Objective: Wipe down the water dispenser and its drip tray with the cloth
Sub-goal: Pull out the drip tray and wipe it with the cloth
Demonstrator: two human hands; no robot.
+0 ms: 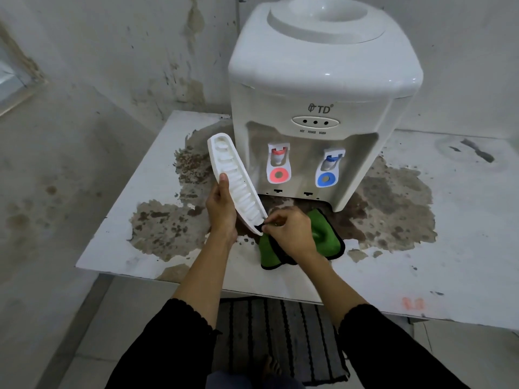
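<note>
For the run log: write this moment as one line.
left hand: holds drip tray tilted, off dispenser | right hand: pinches green cloth at tray's lower end | phase: wiping tray

Stained, peeling grey walls (118,51) meet in a corner behind a white surface (463,248) (its paint worn off in brown patches), with a striped mat (280,341) on the floor below.

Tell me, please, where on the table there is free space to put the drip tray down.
Bare table lies right of the water dispenser, and a stained patch lies left of it, beyond the left hand holding the drip tray. It is crowded in front of the dispenser, where the right hand grips the green cloth.
</note>
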